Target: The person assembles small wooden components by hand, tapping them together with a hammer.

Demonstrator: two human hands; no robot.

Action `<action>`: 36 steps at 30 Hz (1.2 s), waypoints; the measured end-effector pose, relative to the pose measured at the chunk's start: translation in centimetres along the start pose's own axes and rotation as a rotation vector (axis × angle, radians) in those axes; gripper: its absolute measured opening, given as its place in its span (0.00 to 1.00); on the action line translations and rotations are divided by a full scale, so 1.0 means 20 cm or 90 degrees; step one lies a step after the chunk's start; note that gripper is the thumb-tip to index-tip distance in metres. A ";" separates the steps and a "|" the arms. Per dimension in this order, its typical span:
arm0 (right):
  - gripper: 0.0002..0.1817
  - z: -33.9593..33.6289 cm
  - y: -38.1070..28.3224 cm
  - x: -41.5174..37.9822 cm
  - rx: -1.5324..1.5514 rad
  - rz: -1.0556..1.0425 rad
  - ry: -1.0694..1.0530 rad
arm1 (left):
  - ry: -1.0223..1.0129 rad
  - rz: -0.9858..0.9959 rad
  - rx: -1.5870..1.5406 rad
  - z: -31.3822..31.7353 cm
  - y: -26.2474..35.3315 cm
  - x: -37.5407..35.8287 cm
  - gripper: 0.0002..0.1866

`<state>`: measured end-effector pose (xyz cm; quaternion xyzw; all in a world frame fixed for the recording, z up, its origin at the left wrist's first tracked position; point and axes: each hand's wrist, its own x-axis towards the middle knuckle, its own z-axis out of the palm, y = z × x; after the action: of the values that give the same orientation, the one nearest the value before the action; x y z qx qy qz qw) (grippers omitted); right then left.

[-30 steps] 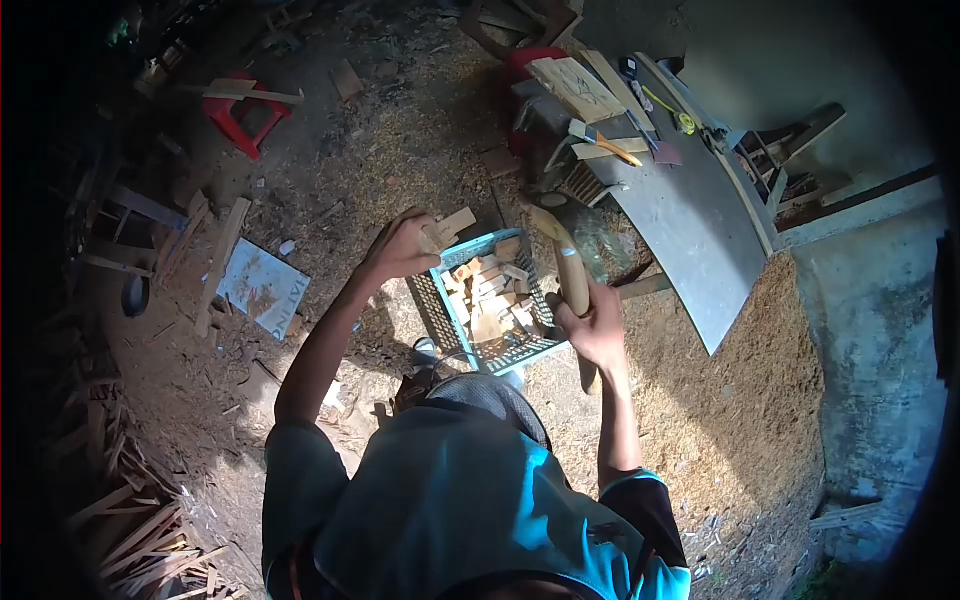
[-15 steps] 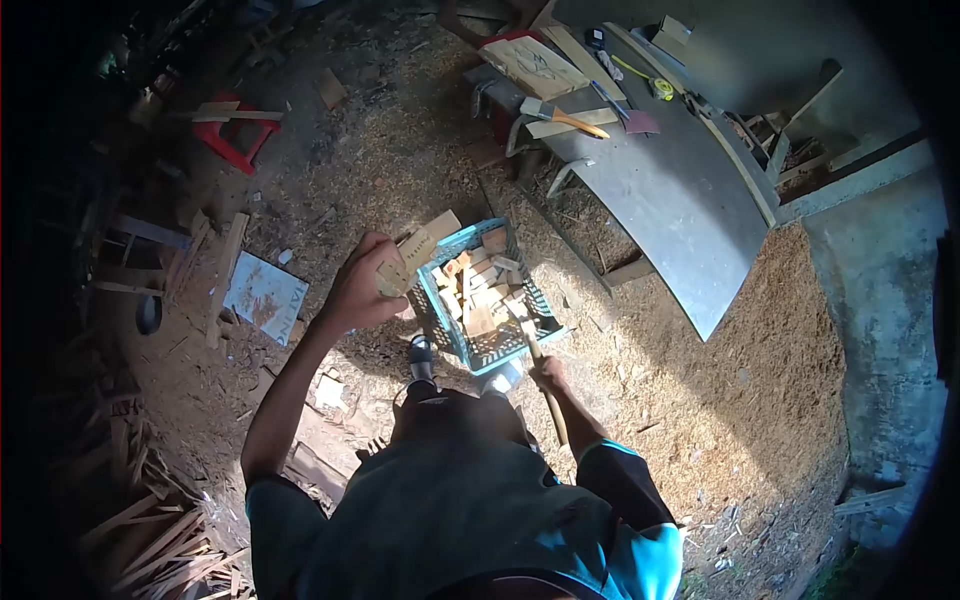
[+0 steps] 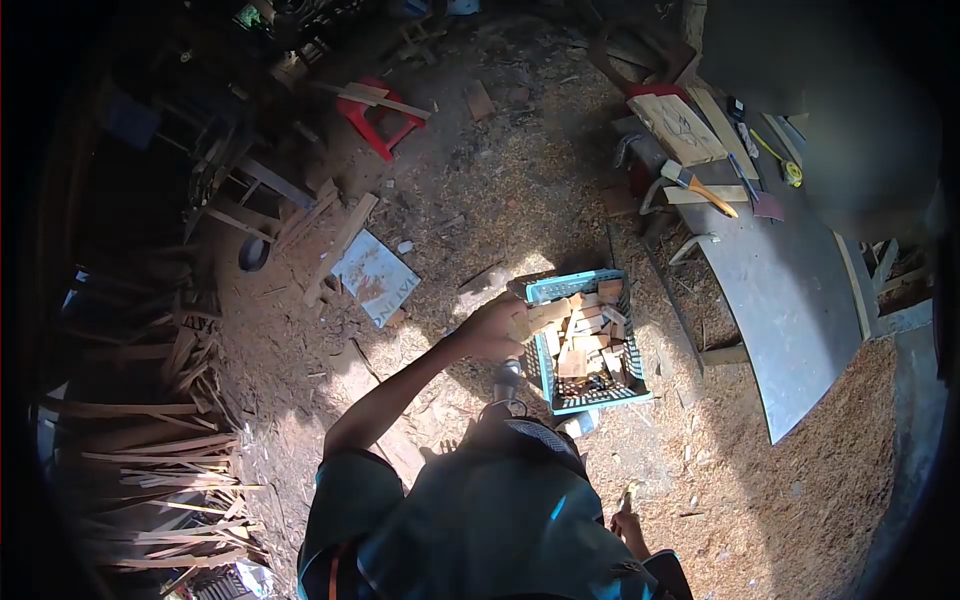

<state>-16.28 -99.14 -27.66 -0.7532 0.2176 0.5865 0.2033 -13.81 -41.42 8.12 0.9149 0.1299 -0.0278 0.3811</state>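
Note:
My left hand (image 3: 493,330) is closed on a few small wooden blocks (image 3: 545,314), held at the left rim of a blue plastic basket (image 3: 575,286). The basket stands on the sawdust floor and holds several short wood offcuts (image 3: 587,343). My right hand (image 3: 627,524) hangs low beside my body, below the basket and apart from it. It grips a wooden stick (image 3: 630,494), of which only a short pale tip shows.
A grey metal sheet (image 3: 790,300) on the right carries a brush (image 3: 700,186), a wooden board (image 3: 682,127) and a tape measure (image 3: 792,172). A red stool (image 3: 375,115) stands farther off. A white panel (image 3: 375,276) lies on the ground. Wood strips (image 3: 150,480) are piled at left.
My left hand came down with the blocks to the basket's left rim. My right hand dropped away from the basket to my side with the stick. The view swung left.

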 end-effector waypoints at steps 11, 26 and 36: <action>0.20 0.02 -1.49 -0.54 0.004 -0.686 0.133 | 0.044 0.023 0.016 0.10 0.05 0.03 0.23; 0.19 0.13 -1.76 -1.21 -0.031 -0.777 0.123 | 0.044 -0.011 0.030 0.13 0.05 0.02 0.23; 0.18 0.05 -1.79 -1.10 -0.028 -0.757 0.158 | 0.079 -0.021 0.011 0.15 0.02 0.08 0.23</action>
<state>-1.66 -67.09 -4.68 -0.8125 -0.2307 0.2847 0.4534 -11.92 -43.47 6.08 0.9158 0.1683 0.0213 0.3640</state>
